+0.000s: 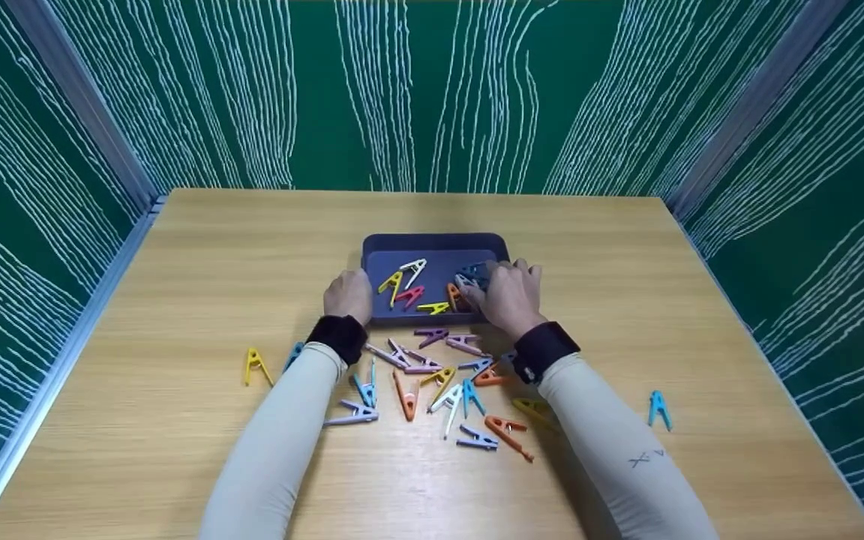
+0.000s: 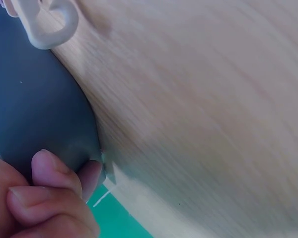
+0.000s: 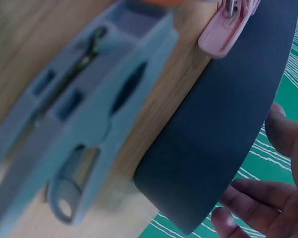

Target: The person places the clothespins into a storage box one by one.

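Note:
My left hand (image 1: 348, 295) holds the left side of a dark grey tray (image 1: 432, 241), its fingers (image 2: 54, 203) curled at the tray's edge in the left wrist view. Over the tray's right side is my right hand (image 1: 511, 296). In the right wrist view its thumb and fingers are apart beside the tray wall (image 3: 208, 114), and no clip shows between them. Inside the tray lie a white clothespin (image 1: 415, 270), a red clothespin (image 1: 409, 296), an orange clothespin (image 1: 454, 295) and two yellow ones. Dark blue clothespins (image 1: 475, 271) lie by the right fingertips, partly hidden.
Many coloured clothespins are scattered on the wooden table (image 1: 139, 435) before the tray, among them an orange one (image 1: 406, 397). A yellow clothespin (image 1: 254, 366) lies far left, a blue clothespin (image 1: 658, 410) far right. Green striped walls (image 1: 462, 97) enclose the table.

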Available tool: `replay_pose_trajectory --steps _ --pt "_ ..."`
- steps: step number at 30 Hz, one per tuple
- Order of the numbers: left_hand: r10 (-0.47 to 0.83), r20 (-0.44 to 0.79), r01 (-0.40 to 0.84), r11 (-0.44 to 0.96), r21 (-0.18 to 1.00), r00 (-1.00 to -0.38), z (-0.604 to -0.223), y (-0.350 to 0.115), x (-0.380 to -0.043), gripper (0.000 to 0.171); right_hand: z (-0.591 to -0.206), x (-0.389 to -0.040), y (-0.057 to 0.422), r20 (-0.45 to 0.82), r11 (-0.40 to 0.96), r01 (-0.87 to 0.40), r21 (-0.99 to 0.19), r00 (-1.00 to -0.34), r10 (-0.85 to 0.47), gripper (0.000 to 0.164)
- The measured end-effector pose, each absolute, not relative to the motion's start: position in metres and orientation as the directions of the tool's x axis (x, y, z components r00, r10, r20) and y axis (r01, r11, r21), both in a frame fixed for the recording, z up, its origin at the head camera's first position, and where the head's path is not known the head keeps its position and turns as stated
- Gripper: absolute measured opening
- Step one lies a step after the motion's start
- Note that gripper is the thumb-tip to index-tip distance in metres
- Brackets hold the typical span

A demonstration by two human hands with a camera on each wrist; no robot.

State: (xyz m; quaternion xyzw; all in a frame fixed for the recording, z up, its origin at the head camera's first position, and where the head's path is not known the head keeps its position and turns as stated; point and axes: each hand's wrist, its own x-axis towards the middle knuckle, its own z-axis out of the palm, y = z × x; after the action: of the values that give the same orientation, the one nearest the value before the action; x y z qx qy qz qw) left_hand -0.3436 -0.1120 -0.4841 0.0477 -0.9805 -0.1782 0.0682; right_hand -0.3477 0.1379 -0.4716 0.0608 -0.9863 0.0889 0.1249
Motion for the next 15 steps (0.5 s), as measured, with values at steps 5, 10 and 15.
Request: replay_pose_trajectory --steps 5,10,15 --pt "-0.128 0.140 -0.070 0.931 0.359 -0.982 -0.487 -0.112 -0.343 0.028 -0.469 -0.344 0.137 0.244 0.976 -0.134 -0.173 -0.966 -0.090 0.070" --pt "-0.120 0.143 -0.062 0.931 0.360 -0.982 -0.486 -0.112 -0.343 0.028 -0.464 -0.341 0.141 0.248 0.973 -0.140 -0.185 -0.964 -0.092 0.072" --pt "-0.122 0.119 -0.071 0.927 0.368 -0.985 -0.485 -0.112 -0.343 0.028 -0.459 -0.336 0.148 0.252 0.967 -0.151 -0.207 -0.963 -0.097 0.068"
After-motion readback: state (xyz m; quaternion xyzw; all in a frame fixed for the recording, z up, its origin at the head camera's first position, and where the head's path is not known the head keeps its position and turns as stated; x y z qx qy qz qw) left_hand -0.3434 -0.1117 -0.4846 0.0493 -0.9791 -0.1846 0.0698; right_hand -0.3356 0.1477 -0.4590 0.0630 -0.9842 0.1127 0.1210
